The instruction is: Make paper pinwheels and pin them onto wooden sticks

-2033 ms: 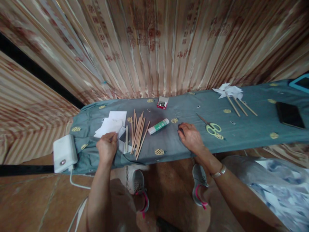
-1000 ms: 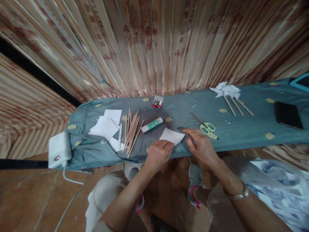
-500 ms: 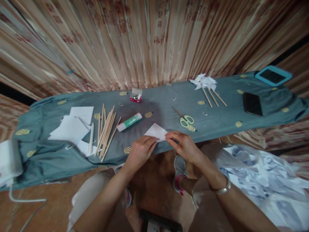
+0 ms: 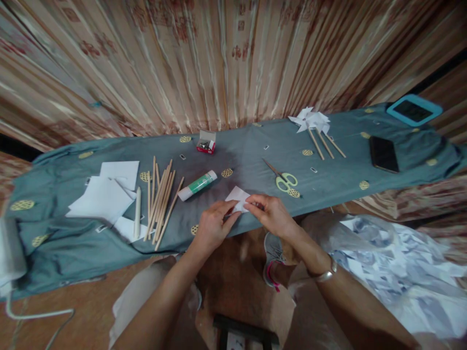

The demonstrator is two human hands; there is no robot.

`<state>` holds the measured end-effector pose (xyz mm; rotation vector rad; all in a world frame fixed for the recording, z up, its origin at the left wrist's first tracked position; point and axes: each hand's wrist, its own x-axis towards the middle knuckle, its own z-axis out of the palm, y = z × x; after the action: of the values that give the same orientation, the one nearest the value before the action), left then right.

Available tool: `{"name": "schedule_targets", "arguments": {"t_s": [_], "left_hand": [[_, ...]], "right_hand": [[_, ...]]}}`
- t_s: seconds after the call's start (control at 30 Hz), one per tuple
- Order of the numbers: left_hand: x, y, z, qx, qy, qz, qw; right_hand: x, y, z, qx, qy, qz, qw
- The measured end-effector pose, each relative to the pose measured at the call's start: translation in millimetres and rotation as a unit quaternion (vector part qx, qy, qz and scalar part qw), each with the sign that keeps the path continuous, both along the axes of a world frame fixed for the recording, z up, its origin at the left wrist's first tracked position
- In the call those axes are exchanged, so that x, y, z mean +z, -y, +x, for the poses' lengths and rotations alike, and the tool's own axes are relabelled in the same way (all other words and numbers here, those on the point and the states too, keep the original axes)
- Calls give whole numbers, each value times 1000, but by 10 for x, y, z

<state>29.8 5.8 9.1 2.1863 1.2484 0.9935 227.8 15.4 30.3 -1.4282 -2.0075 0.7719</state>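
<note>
A small white paper square [image 4: 237, 196] lies near the front edge of the grey-blue cloth-covered board [image 4: 255, 155]. My left hand [image 4: 213, 226] pinches its lower left side, fingers closed on it. My right hand [image 4: 272, 214] grips its right corner, thumb and fingers pressed together on the paper. Green-handled scissors [image 4: 284, 180] lie just beyond my right hand. A glue stick [image 4: 197, 185] with a green label lies beyond my left hand.
A bundle of wooden sticks [image 4: 160, 197] and a stack of white paper [image 4: 104, 194] lie at the left. A small red box [image 4: 205, 143] sits at the back. Finished paper pinwheels [image 4: 312, 121], a black phone [image 4: 383, 153] and a blue-cased tablet [image 4: 414, 110] lie at the right.
My left hand took a white sheet from the stack at the left and carried it to the middle. Both hands now close on it; the sheet looks folded smaller.
</note>
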Motion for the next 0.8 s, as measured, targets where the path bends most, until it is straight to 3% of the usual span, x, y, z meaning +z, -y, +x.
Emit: {"name": "schedule_targets", "arguments": {"t_s": [0.23, 0.57, 0.8], "left_hand": [[-5, 1, -179, 0, -59, 8, 998], [-99, -47, -217, 22, -53, -9, 998], [-55, 92, -91, 0, -109, 112, 988]], "right_hand": [[-149, -155, -16, -16, -3, 37, 999], [-237, -291, -137, -71, 3, 52, 996], [-274, -295, -169, -75, -2, 83, 994]]}}
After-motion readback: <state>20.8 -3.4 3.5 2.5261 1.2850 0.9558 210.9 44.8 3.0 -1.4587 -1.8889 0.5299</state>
